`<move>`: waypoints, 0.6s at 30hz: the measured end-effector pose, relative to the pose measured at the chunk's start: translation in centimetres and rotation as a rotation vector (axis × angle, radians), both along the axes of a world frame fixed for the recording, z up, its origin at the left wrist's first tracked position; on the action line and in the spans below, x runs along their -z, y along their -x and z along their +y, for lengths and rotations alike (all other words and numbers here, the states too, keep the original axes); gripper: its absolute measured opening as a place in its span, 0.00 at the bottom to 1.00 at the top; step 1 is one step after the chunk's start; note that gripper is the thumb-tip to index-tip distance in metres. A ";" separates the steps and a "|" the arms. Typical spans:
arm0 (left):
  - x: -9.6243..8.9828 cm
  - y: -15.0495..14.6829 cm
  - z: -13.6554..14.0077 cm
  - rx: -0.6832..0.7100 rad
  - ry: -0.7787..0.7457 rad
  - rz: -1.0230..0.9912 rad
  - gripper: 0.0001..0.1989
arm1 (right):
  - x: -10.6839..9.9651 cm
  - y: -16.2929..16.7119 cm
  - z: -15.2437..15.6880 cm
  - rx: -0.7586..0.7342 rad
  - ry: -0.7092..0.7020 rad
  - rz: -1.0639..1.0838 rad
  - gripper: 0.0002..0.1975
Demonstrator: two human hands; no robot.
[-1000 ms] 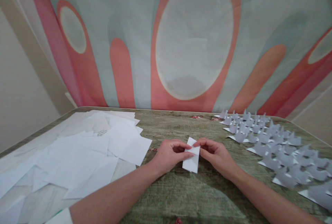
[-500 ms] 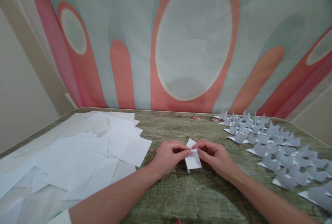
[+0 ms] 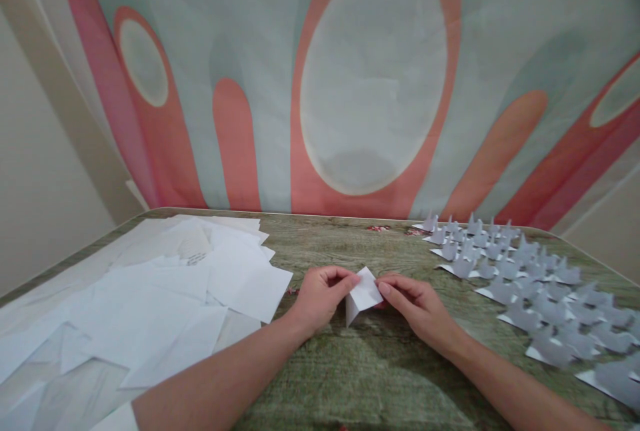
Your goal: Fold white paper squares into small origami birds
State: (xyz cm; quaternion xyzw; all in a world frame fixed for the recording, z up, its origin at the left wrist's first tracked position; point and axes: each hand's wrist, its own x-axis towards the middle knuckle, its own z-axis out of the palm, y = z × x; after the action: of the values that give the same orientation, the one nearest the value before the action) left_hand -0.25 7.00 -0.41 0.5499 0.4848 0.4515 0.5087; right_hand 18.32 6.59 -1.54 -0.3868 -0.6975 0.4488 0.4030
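Observation:
Between my two hands, just above the table, is a small folded piece of white paper (image 3: pixel 367 290). Its upper face is a tilted square, and a flap hangs down at the lower left. My left hand (image 3: pixel 325 292) pinches its left corner between thumb and fingers. On the opposite side, the thumb and forefinger of my right hand (image 3: pixel 413 298) close on the right corner. Rows of folded white paper birds (image 3: pixel 545 298) stand to the right of my right hand. A spread of loose white sheets (image 3: pixel 165 298) lies to the left of my left hand.
The table (image 3: pixel 320 378) has a green-brown wood-grain top. Behind its far edge rises a wall covering (image 3: pixel 260 144) with coral and pale green shapes. Small red patches (image 3: pixel 379 227) show near the far edge of the tabletop.
The folded paper has turned and opened from a narrow strip into a square face with a hanging flap. Both hands still pinch it, with their fingertips slightly farther apart.

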 end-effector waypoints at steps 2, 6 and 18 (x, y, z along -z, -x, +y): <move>0.2 0.0 0.1 -0.010 -0.006 -0.010 0.13 | 0.3 0.0 0.0 0.009 0.054 0.035 0.11; 0.3 0.1 0.1 -0.019 -0.006 -0.029 0.13 | 0.5 0.1 0.0 0.016 0.093 0.047 0.12; 0.6 -0.1 -0.1 -0.059 -0.074 0.027 0.11 | 0.6 0.7 -0.1 0.086 0.110 0.004 0.10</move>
State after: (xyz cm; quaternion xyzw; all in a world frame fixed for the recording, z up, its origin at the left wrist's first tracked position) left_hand -0.15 6.90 -1.00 0.5599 0.4907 0.4765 0.4676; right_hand 17.60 6.50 -2.13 -0.4372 -0.6538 0.4693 0.4014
